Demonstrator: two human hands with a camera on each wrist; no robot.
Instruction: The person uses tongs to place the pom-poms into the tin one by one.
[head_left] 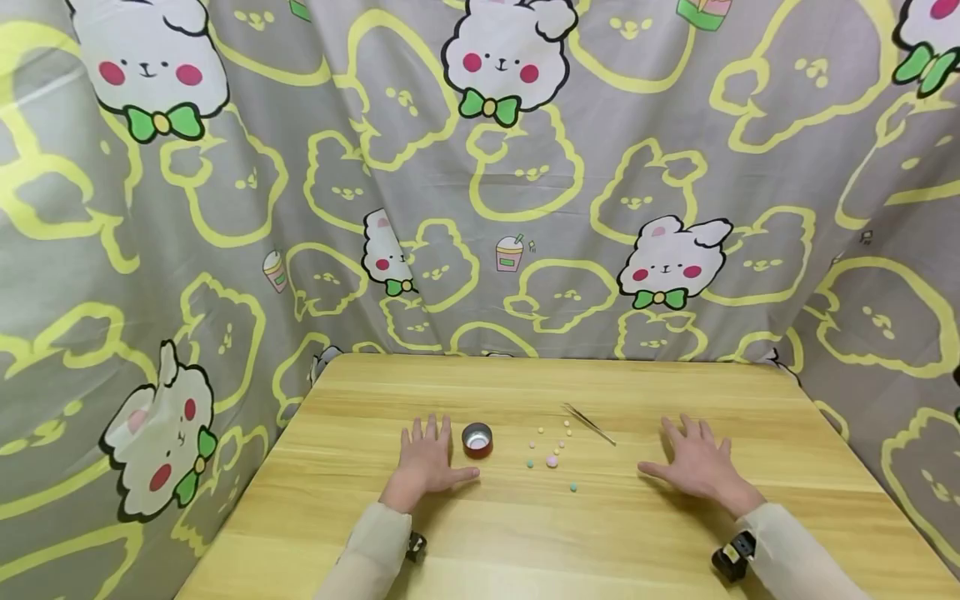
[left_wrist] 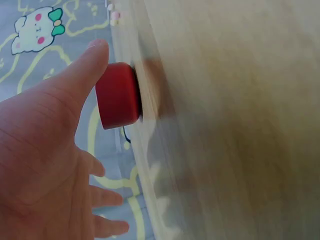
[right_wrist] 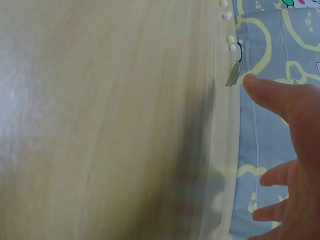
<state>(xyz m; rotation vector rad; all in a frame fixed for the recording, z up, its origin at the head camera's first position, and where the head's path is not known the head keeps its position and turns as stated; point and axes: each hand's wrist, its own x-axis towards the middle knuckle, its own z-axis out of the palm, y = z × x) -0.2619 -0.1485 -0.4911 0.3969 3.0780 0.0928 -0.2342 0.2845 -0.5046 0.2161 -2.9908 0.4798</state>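
My left hand (head_left: 427, 460) is spread with straight fingers over the table, just left of a small round red tin (head_left: 477, 451) with an open top and a silvery inside. In the left wrist view the tin (left_wrist: 118, 96) shows past the thumb, and the hand does not grip it. Well to the right, my right hand (head_left: 697, 461) is spread too and holds nothing. Metal tweezers (head_left: 591, 424) lie slanted on the table between the hands, nearer the right one. Several small beads, yellow, pink and teal, are scattered beside them; a larger pink bead (head_left: 552, 461) lies among these.
The wooden table (head_left: 525, 550) stretches under both hands. Behind it and at both sides hangs a grey curtain (head_left: 442, 192) printed with cartoon animals. A black device is strapped at each wrist.
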